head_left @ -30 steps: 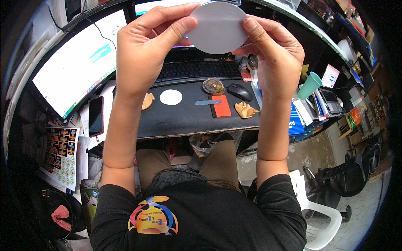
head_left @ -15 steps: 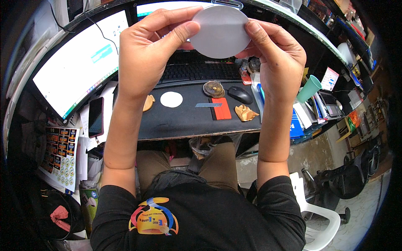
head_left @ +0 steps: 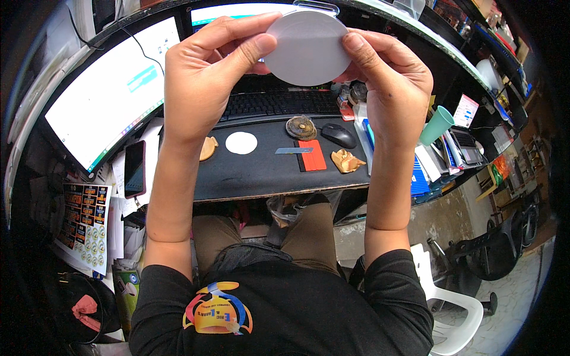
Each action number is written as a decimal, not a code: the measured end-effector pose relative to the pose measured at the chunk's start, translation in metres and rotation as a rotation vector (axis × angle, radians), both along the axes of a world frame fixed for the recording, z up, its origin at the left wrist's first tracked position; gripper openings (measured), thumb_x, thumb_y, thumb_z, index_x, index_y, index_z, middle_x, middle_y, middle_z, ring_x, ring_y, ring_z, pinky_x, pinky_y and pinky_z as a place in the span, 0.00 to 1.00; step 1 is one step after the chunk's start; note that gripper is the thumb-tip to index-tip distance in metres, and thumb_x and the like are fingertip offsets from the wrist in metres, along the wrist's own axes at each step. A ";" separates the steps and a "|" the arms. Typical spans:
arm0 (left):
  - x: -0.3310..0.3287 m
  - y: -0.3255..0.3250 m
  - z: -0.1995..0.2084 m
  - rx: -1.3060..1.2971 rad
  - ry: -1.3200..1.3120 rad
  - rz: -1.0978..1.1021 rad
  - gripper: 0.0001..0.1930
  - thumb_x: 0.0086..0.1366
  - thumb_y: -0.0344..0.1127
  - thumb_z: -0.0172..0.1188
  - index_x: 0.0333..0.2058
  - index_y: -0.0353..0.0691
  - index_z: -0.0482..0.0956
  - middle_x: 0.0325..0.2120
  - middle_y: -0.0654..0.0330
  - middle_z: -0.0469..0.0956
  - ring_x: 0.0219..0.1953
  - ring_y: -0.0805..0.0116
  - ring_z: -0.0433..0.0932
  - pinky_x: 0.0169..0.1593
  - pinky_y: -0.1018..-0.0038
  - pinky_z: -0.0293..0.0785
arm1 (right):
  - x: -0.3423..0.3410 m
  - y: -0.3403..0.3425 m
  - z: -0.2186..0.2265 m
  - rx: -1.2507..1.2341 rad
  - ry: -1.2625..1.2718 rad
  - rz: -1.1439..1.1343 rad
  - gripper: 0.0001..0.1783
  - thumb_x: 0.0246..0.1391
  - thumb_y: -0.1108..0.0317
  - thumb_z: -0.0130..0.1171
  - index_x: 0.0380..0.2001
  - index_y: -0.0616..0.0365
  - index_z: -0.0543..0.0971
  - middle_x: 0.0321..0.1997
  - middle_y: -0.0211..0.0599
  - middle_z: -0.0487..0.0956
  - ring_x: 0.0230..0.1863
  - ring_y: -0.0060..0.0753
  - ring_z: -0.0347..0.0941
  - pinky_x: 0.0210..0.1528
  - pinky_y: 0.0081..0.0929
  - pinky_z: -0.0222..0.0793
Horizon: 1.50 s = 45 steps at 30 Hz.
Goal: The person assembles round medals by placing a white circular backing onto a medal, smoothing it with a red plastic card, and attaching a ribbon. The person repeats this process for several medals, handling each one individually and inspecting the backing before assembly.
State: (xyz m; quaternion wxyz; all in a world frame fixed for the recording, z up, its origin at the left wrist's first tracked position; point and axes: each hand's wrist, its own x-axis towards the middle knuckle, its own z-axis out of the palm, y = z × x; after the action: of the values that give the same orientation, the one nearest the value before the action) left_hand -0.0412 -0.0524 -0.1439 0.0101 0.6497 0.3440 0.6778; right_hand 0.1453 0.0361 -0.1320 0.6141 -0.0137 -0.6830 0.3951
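Observation:
A round, flat grey-white disc (head_left: 307,50) is held up by its edges above the keyboard. My left hand (head_left: 205,74) pinches its left edge between thumb and fingers, and my right hand (head_left: 395,71) grips the right edge the same way. Below on the dark desk lie a white paper circle (head_left: 241,143), a red squeegee (head_left: 313,156) with a blade strip (head_left: 293,151) across it, and a crumpled brown piece (head_left: 347,161). A round brown-and-gold object (head_left: 301,127) sits beside the mouse. A wooden-looking piece (head_left: 208,148) is partly hidden behind my left forearm.
The keyboard (head_left: 279,104) and the black mouse (head_left: 339,136) are at the desk's back. A bright monitor (head_left: 107,89) and a phone (head_left: 135,169) are on the left. A green cup (head_left: 437,125) stands on the right, near a white chair (head_left: 454,302).
Both hands and the disc have shifted very slightly left and down in the picture. The grip on the disc looks the same.

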 end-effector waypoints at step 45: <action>-0.001 -0.001 0.002 -0.033 -0.052 -0.081 0.11 0.63 0.32 0.63 0.43 0.39 0.84 0.36 0.60 0.83 0.37 0.75 0.81 0.37 0.80 0.81 | -0.002 -0.001 -0.004 -0.009 0.042 0.022 0.10 0.54 0.71 0.65 0.36 0.67 0.83 0.33 0.44 0.83 0.26 0.28 0.80 0.26 0.22 0.79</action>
State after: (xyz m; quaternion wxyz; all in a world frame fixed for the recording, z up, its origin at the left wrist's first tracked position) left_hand -0.0424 -0.0536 -0.1421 0.0574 0.6448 0.3283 0.6878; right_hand 0.1430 0.0350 -0.1362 0.6240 -0.0007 -0.6682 0.4053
